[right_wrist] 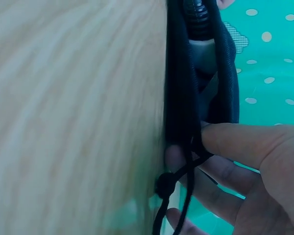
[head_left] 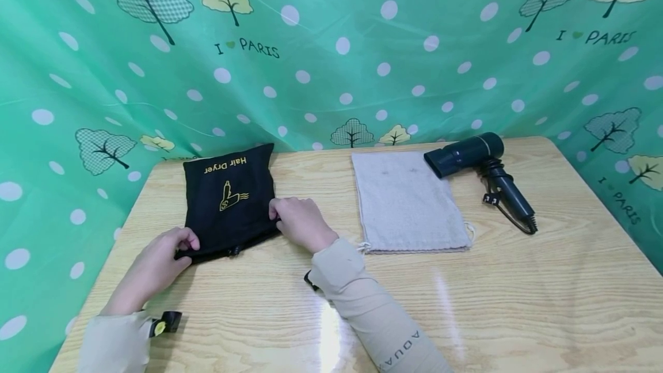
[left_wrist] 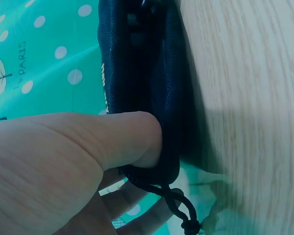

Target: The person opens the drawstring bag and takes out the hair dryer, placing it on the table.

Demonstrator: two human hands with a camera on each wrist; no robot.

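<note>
A black drawstring bag (head_left: 233, 200) printed "Hair Dryer" in yellow lies at the table's left, its mouth toward me. My left hand (head_left: 163, 255) pinches the left corner of the mouth; in the left wrist view its thumb (left_wrist: 132, 137) reaches inside the opening. At the opposite corner, my right hand (head_left: 303, 223) pinches the rim between thumb and fingers. Knotted black drawstrings (right_wrist: 165, 186) hang beside the fingers at both corners. In the right wrist view, the gap shows a ribbed black part (right_wrist: 198, 22) and a pale band inside; the rest is hidden.
A light grey drawstring pouch (head_left: 409, 200) lies flat right of the black bag. A dark green hair dryer (head_left: 463, 153) rests with its nozzle over the pouch's far right corner, its cord wrapped by the handle. A green patterned curtain (head_left: 331, 62) borders the wooden table (head_left: 518, 304).
</note>
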